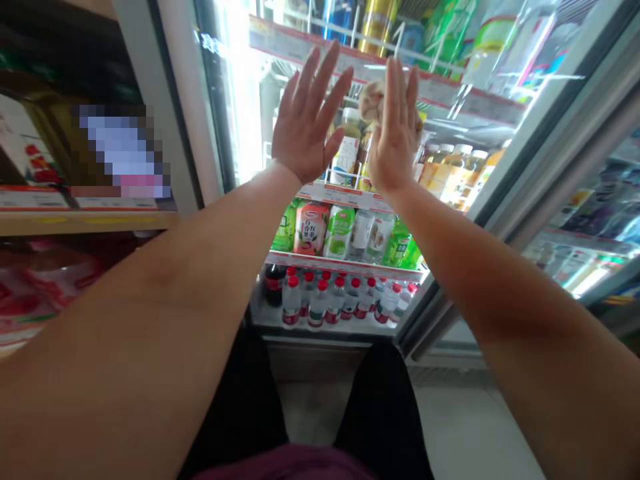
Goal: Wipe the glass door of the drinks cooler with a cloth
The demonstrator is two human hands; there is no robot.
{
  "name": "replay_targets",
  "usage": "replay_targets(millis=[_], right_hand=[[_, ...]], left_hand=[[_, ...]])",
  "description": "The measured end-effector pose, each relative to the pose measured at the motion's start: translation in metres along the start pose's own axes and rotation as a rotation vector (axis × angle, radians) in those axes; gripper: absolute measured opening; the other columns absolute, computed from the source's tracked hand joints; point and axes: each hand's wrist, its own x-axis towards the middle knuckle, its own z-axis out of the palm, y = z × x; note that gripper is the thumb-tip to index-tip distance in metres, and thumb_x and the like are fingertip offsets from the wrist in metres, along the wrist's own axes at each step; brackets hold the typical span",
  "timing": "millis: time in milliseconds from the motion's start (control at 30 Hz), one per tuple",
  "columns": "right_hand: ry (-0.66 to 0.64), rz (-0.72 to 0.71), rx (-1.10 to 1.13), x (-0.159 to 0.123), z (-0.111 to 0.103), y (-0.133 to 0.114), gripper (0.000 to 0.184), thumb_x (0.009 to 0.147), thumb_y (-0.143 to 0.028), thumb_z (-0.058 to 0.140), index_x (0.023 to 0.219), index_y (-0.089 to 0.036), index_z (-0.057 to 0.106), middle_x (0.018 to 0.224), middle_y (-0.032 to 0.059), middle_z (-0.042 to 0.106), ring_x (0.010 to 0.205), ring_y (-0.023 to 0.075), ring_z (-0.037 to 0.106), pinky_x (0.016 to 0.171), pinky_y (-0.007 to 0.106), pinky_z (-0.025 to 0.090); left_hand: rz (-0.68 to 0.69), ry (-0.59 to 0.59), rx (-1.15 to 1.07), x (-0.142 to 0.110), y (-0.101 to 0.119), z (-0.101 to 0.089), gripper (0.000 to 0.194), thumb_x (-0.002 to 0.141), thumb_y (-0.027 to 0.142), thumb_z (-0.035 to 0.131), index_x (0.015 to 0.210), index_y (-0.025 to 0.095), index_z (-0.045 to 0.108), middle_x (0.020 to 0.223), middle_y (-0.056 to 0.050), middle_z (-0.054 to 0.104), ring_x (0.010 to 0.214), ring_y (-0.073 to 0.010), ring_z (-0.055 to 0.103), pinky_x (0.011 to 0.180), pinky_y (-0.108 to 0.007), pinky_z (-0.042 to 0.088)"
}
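My left hand [309,120] is raised before the glass door [300,183] of a lit drinks fridge, fingers spread and holding nothing. Whether its palm touches the glass I cannot tell. To its right, my right hand [396,130] is also up, its fingers straight and close together. A crumpled beige-brown cloth [371,101] shows beside and behind that hand, seemingly held between palm and glass. Most of the cloth is hidden. Behind the hands, a bottle with a white label [346,150] stands on a middle shelf.
Lower shelves hold tea cartons and bottles [313,228] and several small red-capped bottles [320,303]. Cans and green bottles [447,30] fill the top shelf. A metal door handle [445,320] runs down the right. At left stands a shelf [90,220] with large oil bottles.
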Motion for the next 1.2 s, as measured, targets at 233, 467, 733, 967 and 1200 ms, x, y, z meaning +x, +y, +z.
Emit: replay_targets(millis=[233, 467, 733, 967, 1200], right_hand=[[-0.027, -0.064, 0.143, 0.027, -0.001, -0.035, 0.080, 0.095, -0.021, 0.029, 0.171, -0.030, 0.005, 0.173, -0.0111, 0.025, 0.161, 0.0029, 0.017, 0.132, 0.031, 0.029], [0.019, -0.026, 0.272, 0.001, -0.018, 0.019, 0.080, 0.090, -0.025, 0.039, 0.169, -0.030, 0.025, 0.170, -0.0089, 0.034, 0.161, 0.0167, 0.026, 0.134, 0.043, 0.028], [-0.008, 0.000, 0.111, -0.030, -0.001, 0.076, 0.064, 0.100, -0.046, 0.036, 0.163, -0.033, 0.038, 0.171, -0.0070, 0.029, 0.163, 0.0246, 0.018, 0.134, 0.055, 0.006], [-0.125, -0.002, -0.037, -0.031, -0.017, 0.063, 0.067, 0.103, -0.040, 0.029, 0.168, -0.024, 0.029, 0.175, -0.0007, 0.023, 0.164, 0.0254, 0.015, 0.134, 0.059, 0.009], [-0.150, 0.027, -0.026, -0.031, -0.017, 0.062, 0.066, 0.102, -0.037, 0.032, 0.168, -0.032, 0.026, 0.174, -0.0069, 0.023, 0.164, 0.0223, 0.012, 0.135, 0.058, 0.010]], left_hand=[[0.099, -0.159, -0.055, 0.000, -0.005, -0.002, 0.062, 0.109, 0.050, 0.023, 0.167, 0.028, 0.030, 0.173, 0.008, 0.020, 0.162, -0.0230, 0.011, 0.131, -0.053, 0.018], [0.005, -0.233, -0.040, 0.002, -0.003, -0.005, 0.057, 0.105, 0.066, 0.036, 0.145, 0.030, 0.057, 0.170, 0.007, 0.031, 0.159, -0.0257, 0.020, 0.129, -0.056, 0.019], [-0.051, -0.207, -0.022, -0.002, -0.005, -0.002, 0.037, 0.104, 0.050, 0.045, 0.132, 0.030, 0.059, 0.162, 0.008, 0.044, 0.154, -0.0199, 0.023, 0.126, -0.058, 0.024], [0.025, -0.232, -0.031, -0.005, -0.015, -0.014, 0.035, 0.110, 0.037, 0.043, 0.137, 0.027, 0.063, 0.163, 0.001, 0.043, 0.150, -0.0261, 0.031, 0.120, -0.060, 0.030], [-0.048, -0.208, -0.006, -0.023, -0.006, -0.018, 0.042, 0.105, 0.045, 0.048, 0.139, 0.026, 0.063, 0.169, 0.001, 0.032, 0.157, -0.0313, 0.020, 0.126, -0.062, 0.019]])
